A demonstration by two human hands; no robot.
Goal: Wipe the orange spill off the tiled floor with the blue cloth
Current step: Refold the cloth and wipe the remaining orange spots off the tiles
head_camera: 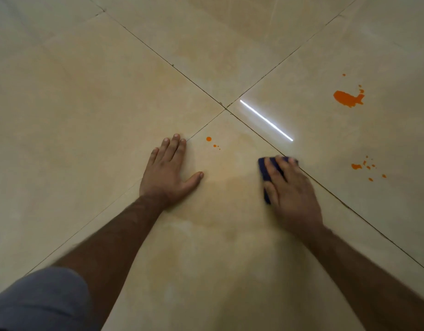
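Right hand (292, 187) lies palm-down on the folded dark-blue soft cloth (266, 172), fingers spread and curved over it, pressing it to the glossy beige tiled floor (86, 96). The cloth is mostly hidden; only its far edge and left side show, at a dark grout line (325, 187). Whether the grip pinches the fabric or just presses it, cannot tell. Left hand (169, 170) is flat on the tile, fingers straight, holding nothing, bracing.

Spill is scattered: big bright-orange blotch (347, 98) far right, a cluster of small orange drops (367, 167) right of the cloth, two tiny orange dots (210, 141) just beside the left fingertips (176, 137). A faint orange smear (230, 177) sits between the hands, so wiping looks partly done.

Handling guess: the cloth is light, limp and absorbent, and bunches or slides under the palm on a tile this shiny. Best held from the top with a flat palm and fingers hooked over the leading edge so it doesn't roll. The liquid looks thin and likely smears, so refold to a clean face.
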